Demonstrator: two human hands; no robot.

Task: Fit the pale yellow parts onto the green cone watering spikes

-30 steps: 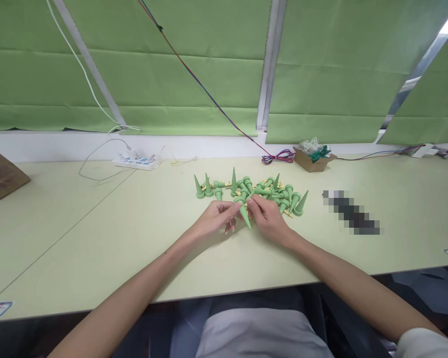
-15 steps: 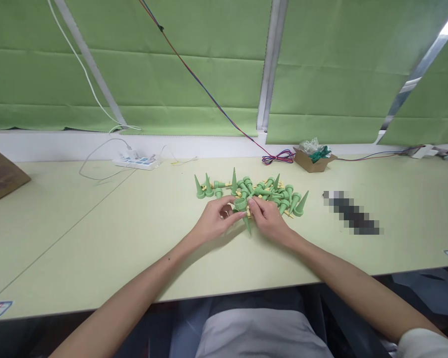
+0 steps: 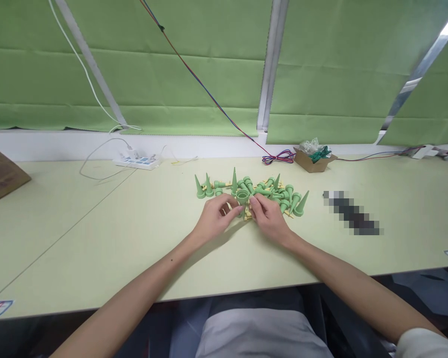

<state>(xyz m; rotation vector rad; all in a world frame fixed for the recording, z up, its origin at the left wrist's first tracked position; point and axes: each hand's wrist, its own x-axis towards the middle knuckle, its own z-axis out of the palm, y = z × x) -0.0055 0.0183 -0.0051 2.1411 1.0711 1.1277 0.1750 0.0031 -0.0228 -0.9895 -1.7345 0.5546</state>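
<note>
A green plant watering spike (image 3: 242,196) is held between my hands, its round open end facing up and its lower part mostly hidden. The thumb and fingers of my left hand (image 3: 217,215) close around it from the left. Beside its right side, my right hand (image 3: 269,217) has thumb and forefinger pinched together; what they grip is hidden. Just behind lies a pile of similar green spikes (image 3: 294,201) with small yellow valve pieces among them. Several spikes stand point up, such as one at the left (image 3: 199,188).
Behind the pile stand a small cardboard box (image 3: 310,163) with plastic wrap and a coiled red-blue wire (image 3: 278,158). A white power strip (image 3: 137,161) lies at the back left, a brown object (image 3: 3,174) at the far left. A pixelated dark object (image 3: 353,214) lies right.
The spike has swung more upright and slightly away from me, so its open end faces up more. My left fingers sit lower on it. My right hand has barely moved.
</note>
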